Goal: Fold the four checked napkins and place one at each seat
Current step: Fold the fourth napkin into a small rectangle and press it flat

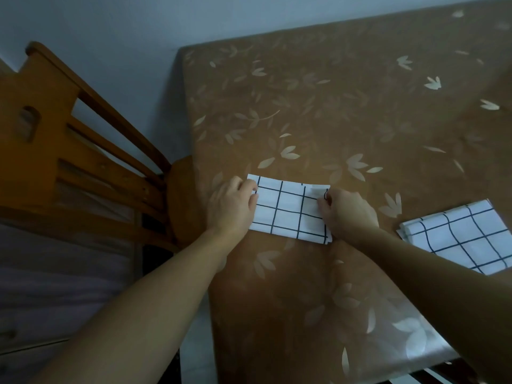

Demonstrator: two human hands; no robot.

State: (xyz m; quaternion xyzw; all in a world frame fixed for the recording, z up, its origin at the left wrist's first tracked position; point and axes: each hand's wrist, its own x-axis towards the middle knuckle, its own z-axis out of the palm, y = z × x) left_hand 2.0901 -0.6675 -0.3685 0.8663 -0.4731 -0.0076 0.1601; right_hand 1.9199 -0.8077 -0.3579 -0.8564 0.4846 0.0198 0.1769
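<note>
Napkin (288, 209), folded into a rectangle, lay flat on the counter (332, 106) near its left edge. Left hand (232, 206) pressed the left end, fingers curled over it; right hand (346, 212) pinched the right end. Stack of unfolded napkins (457, 234) lay well apart at right; wooden chair (69, 151) stood left

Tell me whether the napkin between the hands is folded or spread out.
Folded. The napkin lies as a narrow strip with stacked layered edges at its right end, the left hand and right hand on its ends.
</note>
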